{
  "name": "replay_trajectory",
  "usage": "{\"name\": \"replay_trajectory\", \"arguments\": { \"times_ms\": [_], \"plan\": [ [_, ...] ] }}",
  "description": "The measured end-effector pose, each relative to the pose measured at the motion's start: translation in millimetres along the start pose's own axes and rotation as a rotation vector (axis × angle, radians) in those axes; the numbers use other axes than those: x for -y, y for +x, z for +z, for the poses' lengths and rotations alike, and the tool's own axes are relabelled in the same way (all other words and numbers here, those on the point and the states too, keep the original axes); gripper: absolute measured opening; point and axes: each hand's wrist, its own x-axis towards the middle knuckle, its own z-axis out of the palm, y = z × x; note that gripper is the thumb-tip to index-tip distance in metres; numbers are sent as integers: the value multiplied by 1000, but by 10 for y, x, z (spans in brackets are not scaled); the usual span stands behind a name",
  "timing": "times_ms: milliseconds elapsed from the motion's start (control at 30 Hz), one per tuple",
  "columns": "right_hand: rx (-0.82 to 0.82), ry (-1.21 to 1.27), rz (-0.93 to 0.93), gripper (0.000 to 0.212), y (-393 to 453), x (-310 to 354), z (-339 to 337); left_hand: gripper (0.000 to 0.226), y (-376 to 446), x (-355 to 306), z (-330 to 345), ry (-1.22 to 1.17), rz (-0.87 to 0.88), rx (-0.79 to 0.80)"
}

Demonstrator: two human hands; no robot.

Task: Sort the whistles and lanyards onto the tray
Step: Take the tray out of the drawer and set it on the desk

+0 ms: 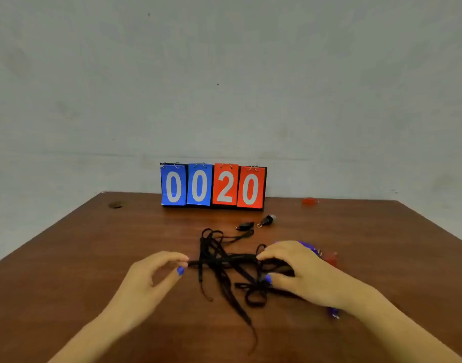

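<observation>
A tangle of black lanyards [224, 265] lies on the brown table in front of me. My left hand [151, 279] pinches the left end of one cord between thumb and fingertips. My right hand [295, 273] grips the right side of the tangle with curled fingers. Two black whistles [247, 226] [268, 220] lie beyond the tangle. A purple whistle [309, 248] shows partly behind my right hand, with a red whistle [330, 258] beside it. Another purple piece [334, 312] pokes out under my right wrist. No tray is in view.
A flip scoreboard [213, 186] reading 0020 stands at the table's far edge against the wall. A small red object [309, 201] lies at the far right. A dark hole [116, 205] marks the table's [93, 258] far left corner.
</observation>
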Motion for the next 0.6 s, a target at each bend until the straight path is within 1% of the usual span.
{"name": "replay_trajectory", "arguments": {
  "times_ms": [100,133,200,233,267,333,367,400,433,467,500,567,600],
  "plan": [
    [26,151,137,49,-506,95,123,41,-357,-123,64,70,-12,95],
    [5,174,160,51,-679,113,195,45,-478,-163,104,69,-11,136],
    [-11,201,203,50,-978,96,346,45,-653,-229,233,72,2,185],
    [-15,162,227,49,-1117,41,427,39,-722,-264,304,91,8,220],
    [-31,88,234,48,-1244,-24,487,35,-773,-290,386,134,53,245],
    [0,-79,283,55,-1530,-170,642,32,-842,-370,555,229,124,314],
    [-9,-197,283,65,-1671,-245,736,32,-876,-412,639,275,156,349],
    [-16,-338,268,79,-1808,-338,835,35,-890,-450,722,312,178,396],
    [-7,-431,282,95,-1938,-412,921,43,-908,-455,825,345,176,431],
    [-25,-487,291,106,-2048,-474,998,50,-941,-458,936,384,166,451],
    [-62,-503,298,108,-2142,-532,1071,51,-992,-456,1045,419,188,451],
    [-194,-461,299,99,-2314,-650,1218,41,-1105,-427,1218,504,209,449],
    [-280,-435,311,95,-2393,-715,1295,46,-1160,-399,1283,567,197,462]
  ]
}}
